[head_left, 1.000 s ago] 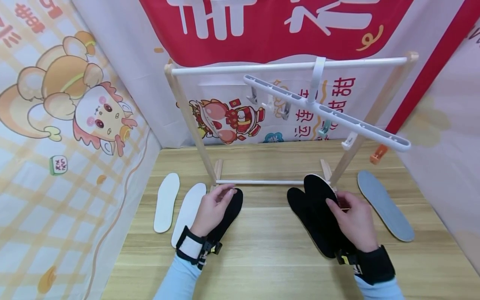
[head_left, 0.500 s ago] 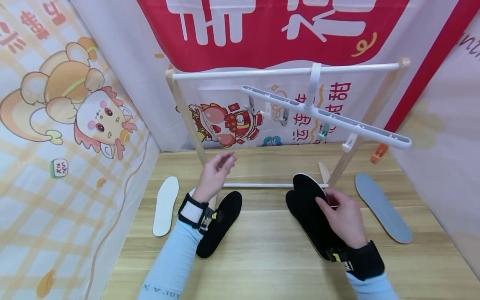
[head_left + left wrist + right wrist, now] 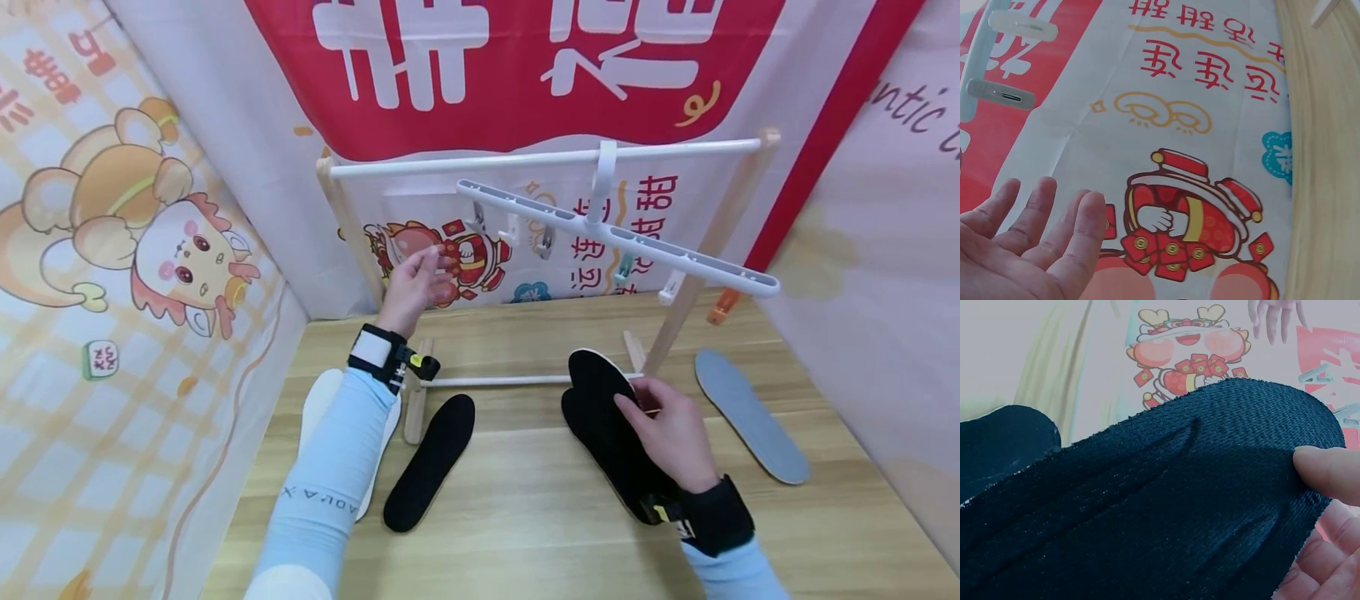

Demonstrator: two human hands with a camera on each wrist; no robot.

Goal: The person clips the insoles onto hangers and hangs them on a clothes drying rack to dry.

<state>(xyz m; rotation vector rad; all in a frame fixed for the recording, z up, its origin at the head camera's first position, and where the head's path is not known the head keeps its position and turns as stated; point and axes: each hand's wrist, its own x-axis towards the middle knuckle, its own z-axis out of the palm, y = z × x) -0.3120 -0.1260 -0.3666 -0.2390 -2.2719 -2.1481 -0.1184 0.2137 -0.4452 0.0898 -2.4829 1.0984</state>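
My right hand [image 3: 673, 432] pinches a black insole [image 3: 596, 371] near its upper end, thumb on the dark face. In the right wrist view, the held insole [image 3: 1147, 506] fills the foreground. A second black insole [image 3: 576, 417] overlaps behind it in the head view. Raised at the left, my left hand [image 3: 415, 287] has loosely extended fingers and holds nothing. It is below and left of the near end of a white clip hanger [image 3: 645, 242], which hangs from a rack rail. Grey clips [image 3: 1000, 94] on the hanger show in the left wrist view.
Another black insole [image 3: 430, 467] lies left of centre on the wooden table [image 3: 517, 517]. Two white insoles [image 3: 318, 400] are partly covered by my left arm. A grey insole [image 3: 750, 417] lies at the right. The wooden rack [image 3: 723, 221] and an orange clip [image 3: 723, 306] stand out behind.
My left hand has lifted from above the left black insole up towards the hanger's left end, uncovering that insole. The right hand keeps its pinch on the black insole. The head view has shifted slightly.
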